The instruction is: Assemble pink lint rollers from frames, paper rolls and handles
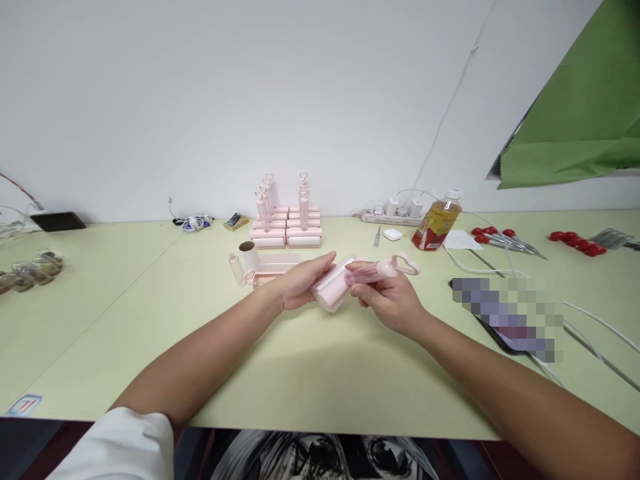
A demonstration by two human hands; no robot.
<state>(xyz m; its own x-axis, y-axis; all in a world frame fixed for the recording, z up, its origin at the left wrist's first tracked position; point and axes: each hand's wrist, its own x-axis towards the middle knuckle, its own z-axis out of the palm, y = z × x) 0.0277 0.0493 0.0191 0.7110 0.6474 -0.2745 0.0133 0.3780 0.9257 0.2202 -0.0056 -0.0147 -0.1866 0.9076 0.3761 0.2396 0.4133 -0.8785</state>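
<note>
A pink lint roller (332, 291) is held above the table in front of me, tilted, its handle pointing right. My left hand (301, 283) is closed around the left side of the roller's wide pink body, thumb stretched along the top. The clear pink handle (367, 273), ending in a heart-shaped loop, is gripped by my right hand (391, 301) between thumb and fingers. Just beyond my left hand lie loose parts: a white roll with a brown core (253, 257), a small clear handle (237, 269) and a pink case (279, 261), partly hidden by the hand.
Several pink lint rollers (305, 238) stand grouped by the wall, handles upright. To the right are a power strip (393, 217), a drink bottle (437, 223), red-handled tools (505, 241) and a phone (500, 320) with cables. Coiled cable (195, 224) lies left.
</note>
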